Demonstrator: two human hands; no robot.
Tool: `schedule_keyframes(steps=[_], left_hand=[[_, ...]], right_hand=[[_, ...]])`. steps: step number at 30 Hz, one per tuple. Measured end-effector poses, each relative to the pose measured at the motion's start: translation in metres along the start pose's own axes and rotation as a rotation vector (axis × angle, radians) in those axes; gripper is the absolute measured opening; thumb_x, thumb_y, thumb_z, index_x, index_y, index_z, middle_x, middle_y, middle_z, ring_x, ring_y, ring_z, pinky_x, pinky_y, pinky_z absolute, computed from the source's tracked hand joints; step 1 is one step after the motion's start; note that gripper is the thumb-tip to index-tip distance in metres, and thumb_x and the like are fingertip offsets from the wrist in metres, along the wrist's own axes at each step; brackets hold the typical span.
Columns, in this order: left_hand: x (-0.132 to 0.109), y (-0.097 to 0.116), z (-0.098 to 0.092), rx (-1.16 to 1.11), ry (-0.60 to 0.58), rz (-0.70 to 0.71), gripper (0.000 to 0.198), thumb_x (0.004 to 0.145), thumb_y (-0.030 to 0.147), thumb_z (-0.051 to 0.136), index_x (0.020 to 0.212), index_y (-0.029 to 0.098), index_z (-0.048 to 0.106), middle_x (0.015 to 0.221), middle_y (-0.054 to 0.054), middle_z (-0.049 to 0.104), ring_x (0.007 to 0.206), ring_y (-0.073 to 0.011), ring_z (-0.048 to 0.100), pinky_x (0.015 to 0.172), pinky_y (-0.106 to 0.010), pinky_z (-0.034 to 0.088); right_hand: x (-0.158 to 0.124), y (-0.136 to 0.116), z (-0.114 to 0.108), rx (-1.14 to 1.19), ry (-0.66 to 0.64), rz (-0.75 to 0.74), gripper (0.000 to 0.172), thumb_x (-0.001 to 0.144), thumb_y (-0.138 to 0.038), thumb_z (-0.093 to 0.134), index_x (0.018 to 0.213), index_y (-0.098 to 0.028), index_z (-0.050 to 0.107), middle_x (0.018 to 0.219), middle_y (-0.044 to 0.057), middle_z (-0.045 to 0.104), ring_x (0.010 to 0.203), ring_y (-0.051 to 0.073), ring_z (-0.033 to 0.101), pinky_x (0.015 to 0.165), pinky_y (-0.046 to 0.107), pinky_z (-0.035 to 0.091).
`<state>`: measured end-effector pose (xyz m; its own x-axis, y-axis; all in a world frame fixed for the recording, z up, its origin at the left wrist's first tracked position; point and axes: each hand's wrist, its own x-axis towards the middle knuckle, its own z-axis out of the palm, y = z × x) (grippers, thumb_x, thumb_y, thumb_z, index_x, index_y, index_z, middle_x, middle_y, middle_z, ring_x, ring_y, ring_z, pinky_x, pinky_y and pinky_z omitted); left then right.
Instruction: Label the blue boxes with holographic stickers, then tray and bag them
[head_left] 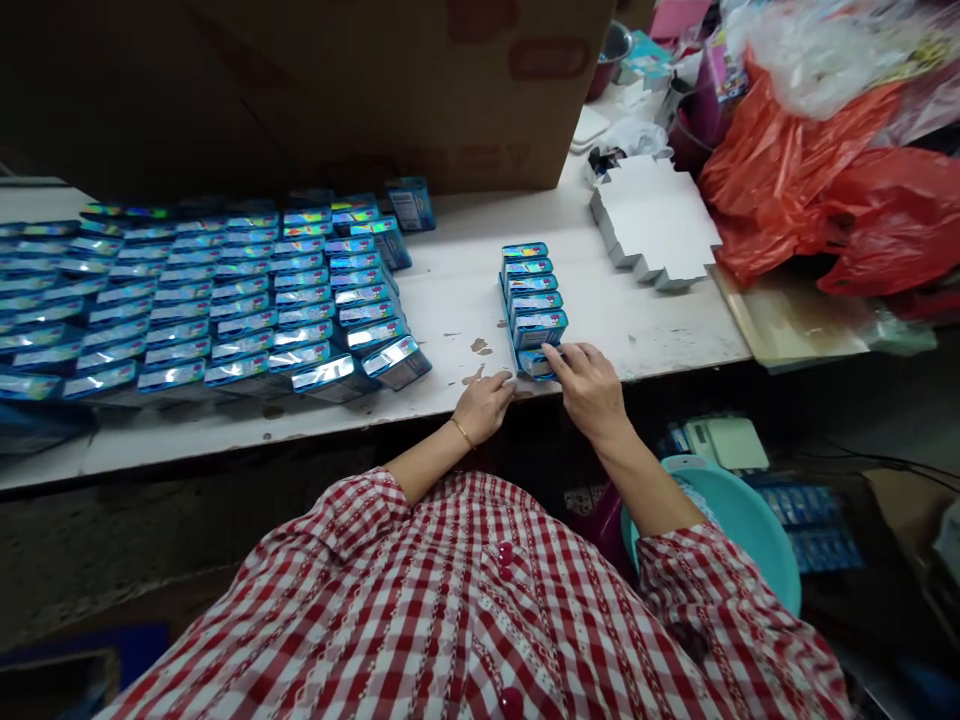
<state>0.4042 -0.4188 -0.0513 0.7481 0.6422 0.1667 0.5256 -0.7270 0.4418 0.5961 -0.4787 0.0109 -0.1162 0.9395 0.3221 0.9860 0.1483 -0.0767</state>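
Note:
A short row of small blue boxes (pixel 534 300) with shiny tops stands in a narrow blue tray (pixel 507 318) near the table's front edge. At the near end of the row, another blue box (pixel 535 364) sits lower than the others and looks tilted. My right hand (pixel 592 390) has its thumb and fingers closed at the right side of that box. At the tray's front left corner is my left hand (pixel 484 408), fingers bent and together, the tips against the corner. What lies under the left fingertips is hidden.
Many similar blue boxes (pixel 240 320) stand in rows on the left of the table (pixel 457 260). A large cardboard carton (pixel 337 90) rises behind. A stack of white card blanks (pixel 656 215) and red plastic bags (pixel 810 190) lie right. Below stands a turquoise basin (pixel 757 530).

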Motion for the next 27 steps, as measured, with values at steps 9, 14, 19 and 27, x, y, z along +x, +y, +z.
schedule_keyframes(steps=[9, 14, 19, 27], left_hand=[[0.04, -0.014, -0.04, -0.168, 0.379, -0.127, 0.039, 0.092, 0.035, 0.035, 0.122, 0.016, 0.051, 0.119, -0.014, 0.055, 0.112, -0.0204, 0.053, 0.095, -0.038, 0.046], [0.086, 0.006, -0.059, 0.023, 0.236, 0.02, 0.053, 0.087, 0.051, 0.042, 0.128, 0.018, 0.048, 0.139, -0.015, 0.043, 0.131, -0.0291, 0.037, 0.107, -0.049, 0.03], [0.12, 0.041, -0.053, 0.207, -0.086, 0.257, 0.075, 0.072, 0.062, 0.057, 0.134, 0.021, 0.044, 0.147, -0.016, 0.034, 0.138, -0.0374, 0.022, 0.109, -0.06, 0.012], [0.129, 0.041, -0.033, 0.295, -0.164, 0.221, 0.064, 0.077, 0.039, 0.059, 0.136, 0.018, 0.043, 0.147, -0.017, 0.034, 0.138, -0.036, 0.025, 0.109, -0.057, 0.022]], right_hand=[[0.032, 0.002, 0.022, 0.215, -0.084, -0.005, 0.072, 0.082, -0.039, 0.058, 0.142, -0.013, 0.03, 0.149, 0.015, 0.029, 0.139, 0.028, 0.022, 0.111, 0.051, 0.021], [-0.008, 0.103, 0.016, 0.327, 0.222, 0.426, 0.049, 0.089, -0.039, 0.042, 0.133, -0.017, 0.045, 0.136, 0.013, 0.049, 0.125, 0.021, 0.046, 0.105, 0.044, 0.035], [-0.068, 0.255, -0.005, -0.064, 0.297, 0.994, 0.041, 0.082, -0.032, 0.048, 0.113, -0.008, 0.061, 0.118, 0.02, 0.059, 0.111, 0.027, 0.052, 0.098, 0.044, 0.038], [-0.094, 0.356, 0.007, -0.139, 0.15, 1.276, 0.033, 0.075, -0.035, 0.056, 0.099, -0.013, 0.064, 0.102, 0.015, 0.062, 0.091, 0.024, 0.055, 0.08, 0.036, 0.044]])
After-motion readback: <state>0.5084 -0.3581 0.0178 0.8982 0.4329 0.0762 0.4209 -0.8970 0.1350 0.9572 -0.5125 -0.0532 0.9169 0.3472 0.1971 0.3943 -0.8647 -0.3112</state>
